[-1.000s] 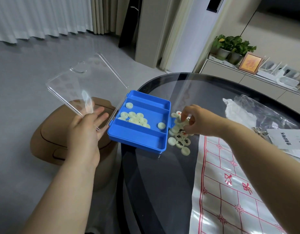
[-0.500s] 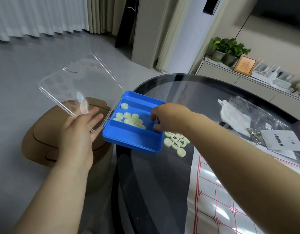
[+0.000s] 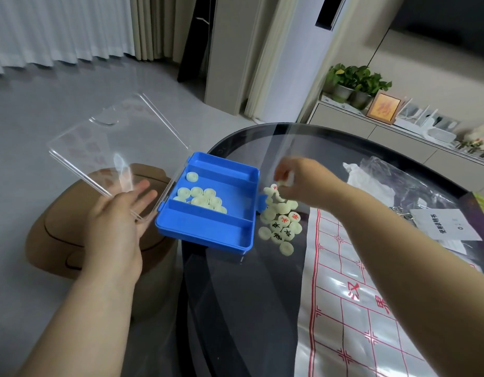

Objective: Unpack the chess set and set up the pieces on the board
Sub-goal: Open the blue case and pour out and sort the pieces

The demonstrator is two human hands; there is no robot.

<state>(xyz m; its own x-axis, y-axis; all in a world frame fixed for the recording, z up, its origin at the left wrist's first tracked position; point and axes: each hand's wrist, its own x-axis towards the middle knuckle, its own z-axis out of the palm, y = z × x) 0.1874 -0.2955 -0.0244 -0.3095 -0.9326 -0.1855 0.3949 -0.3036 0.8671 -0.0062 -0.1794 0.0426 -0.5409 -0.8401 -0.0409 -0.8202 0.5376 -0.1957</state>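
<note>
The box (image 3: 208,232) was found at the edge of the table (image 3: 235,308), between the two hands, partly overhanging it. The pieces (image 3: 201,197) not yet unpacked were gathered in its middle compartment, to the left of the right hand (image 3: 300,183) and across the short right wall of the box. The long axis of that compartment was directed roughly toward this hand, so it was judged the nearer one for the next reach.

The right hand was held above the pile (image 3: 280,224) on the table, just beside the box. Its fingers were curled and blurred. Pale shapes were seen at the tips, but whether they were gripped could not be told.

The left hand (image 3: 118,221) was kept flat, with fingers straight, under the lid (image 3: 113,148), which was propped open.

The box was of smooth blue plastic, with three long compartments. The lid was clear and thin. The pieces were small pale discs, some marked in red or black. The board (image 3: 358,295) was a glossy sheet with red lines, laid flat on dark glass.
</note>
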